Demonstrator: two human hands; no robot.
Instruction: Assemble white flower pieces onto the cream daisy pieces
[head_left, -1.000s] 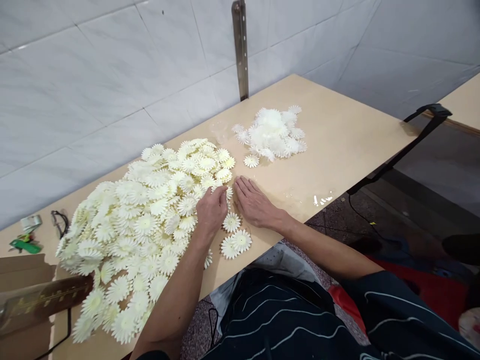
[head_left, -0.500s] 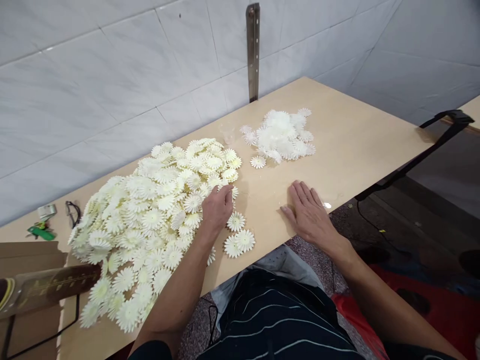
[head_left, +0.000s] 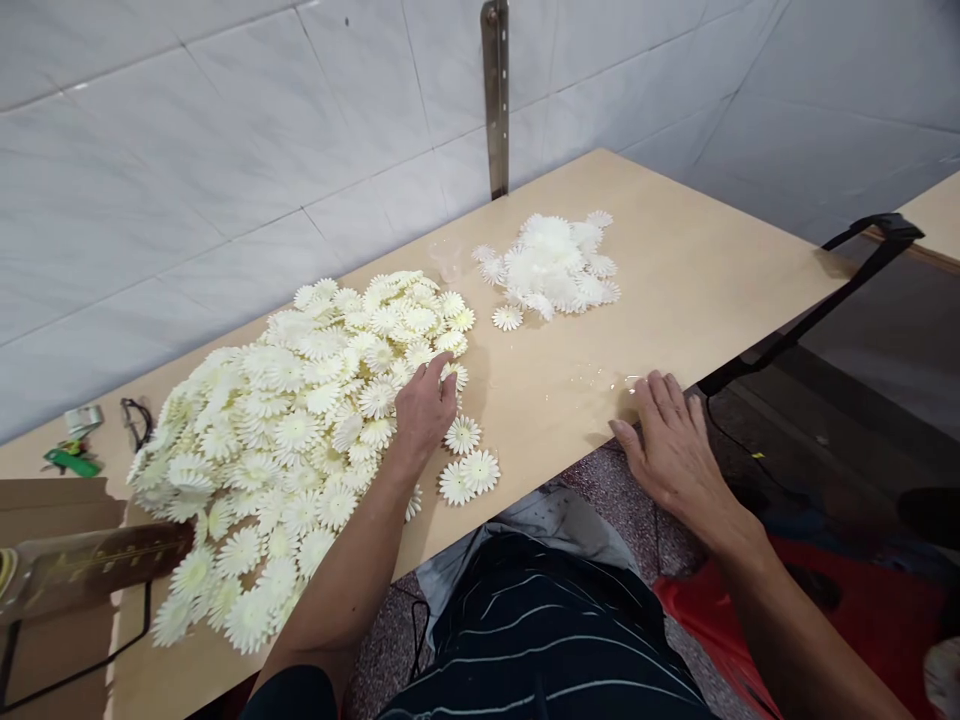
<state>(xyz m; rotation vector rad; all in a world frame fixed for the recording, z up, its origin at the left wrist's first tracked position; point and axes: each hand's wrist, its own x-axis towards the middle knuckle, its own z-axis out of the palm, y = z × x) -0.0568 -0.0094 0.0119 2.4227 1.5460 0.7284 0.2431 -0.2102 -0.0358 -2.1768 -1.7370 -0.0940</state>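
Note:
A large heap of cream-white artificial flower heads (head_left: pixel 296 430) covers the left half of the tabletop. My left hand (head_left: pixel 426 408) is at the heap's right edge, with its index finger and thumb apart; no flower shows in its grip. Beside it lie a few loose flower heads (head_left: pixel 478 470) near the front edge. My right hand (head_left: pixel 671 440) rests with stretched fingers at the table's front edge, next to tiny shiny bits (head_left: pixel 600 382). Farther back sits a smaller pile of thin, whiter, translucent flower pieces (head_left: pixel 559 262).
The wooden table (head_left: pixel 712 260) stands against a tiled wall with a metal bracket (head_left: pixel 496 100). On the left are a bottle with dark liquid (head_left: pixel 105 562), a cardboard box (head_left: pixel 52 505), a green tool (head_left: pixel 73 462) and glasses (head_left: pixel 138 422). A black strap (head_left: pixel 832 290) crosses the right edge.
My right hand has slid right across the tabletop to its front edge, and shiny bits show where it passed. My left hand stays by the heap, its index finger now straighter.

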